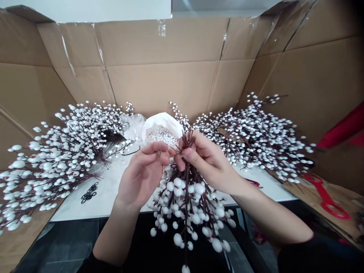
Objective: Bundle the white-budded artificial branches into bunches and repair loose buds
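Observation:
My right hand (207, 159) is closed round the gathered brown stems (187, 140) of a bunch of white berry branches (184, 204). The bunch hangs upside down, stem ends up and berries spread below, over the table's front edge. Close beside it on the left, my left hand (143, 170) is pinched, its fingertips at a thin dark strand (172, 148) by the stems. Whether that strand is a stem or a tie I cannot tell.
More berry branches lie in large heaps, a left heap (71, 148) and a right heap (253, 136). A white bag (162, 119) of loose berries stands behind my hands. Small black rings (89, 192) lie on the white tabletop (108, 197). Red-handled scissors (324, 193) are at right; cardboard walls (165, 72) surround the table.

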{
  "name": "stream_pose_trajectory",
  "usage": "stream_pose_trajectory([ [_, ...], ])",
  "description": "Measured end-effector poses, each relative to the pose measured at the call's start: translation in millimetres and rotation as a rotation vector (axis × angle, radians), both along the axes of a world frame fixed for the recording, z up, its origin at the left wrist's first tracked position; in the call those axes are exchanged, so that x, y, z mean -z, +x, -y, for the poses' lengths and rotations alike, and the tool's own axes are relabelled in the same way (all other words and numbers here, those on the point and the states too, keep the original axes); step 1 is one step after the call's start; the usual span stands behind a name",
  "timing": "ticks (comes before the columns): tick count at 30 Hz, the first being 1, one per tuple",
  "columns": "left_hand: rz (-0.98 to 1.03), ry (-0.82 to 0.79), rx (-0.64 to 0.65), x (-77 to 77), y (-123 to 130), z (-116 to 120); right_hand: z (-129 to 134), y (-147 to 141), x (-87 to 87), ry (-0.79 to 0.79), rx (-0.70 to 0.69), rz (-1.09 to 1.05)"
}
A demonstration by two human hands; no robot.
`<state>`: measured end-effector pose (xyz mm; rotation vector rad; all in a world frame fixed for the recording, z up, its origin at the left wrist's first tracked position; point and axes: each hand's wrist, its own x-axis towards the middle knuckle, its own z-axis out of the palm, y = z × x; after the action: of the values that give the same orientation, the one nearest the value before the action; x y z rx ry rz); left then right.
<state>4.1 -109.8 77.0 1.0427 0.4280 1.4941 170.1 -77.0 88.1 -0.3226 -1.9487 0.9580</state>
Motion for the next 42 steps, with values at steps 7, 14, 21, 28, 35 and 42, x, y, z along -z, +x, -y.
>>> stream_pose_trajectory([
  [7,0.088,-0.229,0.044,-9.7,5.8,7.7,14.4,-1.8,2.3,0.207,0.295,0.134],
  [14,-0.093,-0.35,0.145,-20.6,-9.7,11.0,29.8,6.2,2.7,0.435,0.55,0.407],
  [21,-0.396,-0.321,0.129,-31.4,-19.4,14.4,35.0,9.9,-6.4,0.569,0.569,0.572],
  [28,-0.45,-0.33,0.119,-26.7,-23.4,15.1,41.2,9.5,-7.0,0.674,0.647,0.647],
  [35,-0.391,-0.33,0.115,-22.2,-23.3,17.7,36.3,5.9,-4.4,0.748,0.7,0.68],
  [42,-0.36,-0.351,0.126,-22.6,-19.7,23.1,34.8,7.2,1.8,0.878,0.782,0.723],
])
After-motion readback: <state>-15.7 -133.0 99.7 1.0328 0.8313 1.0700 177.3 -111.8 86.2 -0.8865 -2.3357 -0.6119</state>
